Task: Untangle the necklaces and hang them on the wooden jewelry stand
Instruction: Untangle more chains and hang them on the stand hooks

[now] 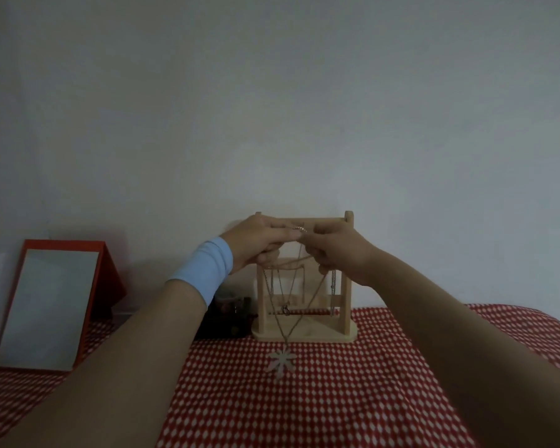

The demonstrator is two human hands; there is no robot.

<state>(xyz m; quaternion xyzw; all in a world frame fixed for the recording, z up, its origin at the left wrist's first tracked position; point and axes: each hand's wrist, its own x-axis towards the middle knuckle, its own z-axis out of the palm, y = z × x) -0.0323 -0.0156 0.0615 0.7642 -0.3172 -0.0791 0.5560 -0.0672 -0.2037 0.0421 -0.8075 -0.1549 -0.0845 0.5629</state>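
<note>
Head view: the only view given; the scene is dimly lit and seen from above and behind both forearms.
Left hand (259,240): raised in front of the top bar of the stand, with the fingers stretched toward the right hand. The chain appears to be pinched at the fingertips, though the grip is blurred in the dim light.
Right hand (333,250): held just beside the left, fingertips nearly touching it. The fingers are curled in and the same chain is gripped between them.
Necklace (282,360): a thin chain is held up between the two hands. Its strands run down in front of the stand and meet at a pale star-shaped piece, which is seen against the cloth just in front of the stand's base.
Wooden jewelry stand (330,334): stood upright on the cloth against the wall, directly behind the hands. Two posts, crossbars and an oval base are seen.
Hung chains (333,282): short lengths are draped from a bar inside the frame, near each post.
Wristband (204,270): a light blue band is worn on the left wrist.
Cloth (304,409): a red-and-white checked fabric is spread under the stand.
Mirror (50,305): a red-framed mirror is leaned back at the far left, well apart from the stand.
Dark object (232,318): partly hidden by the left forearm, just left of the stand's base.
</note>
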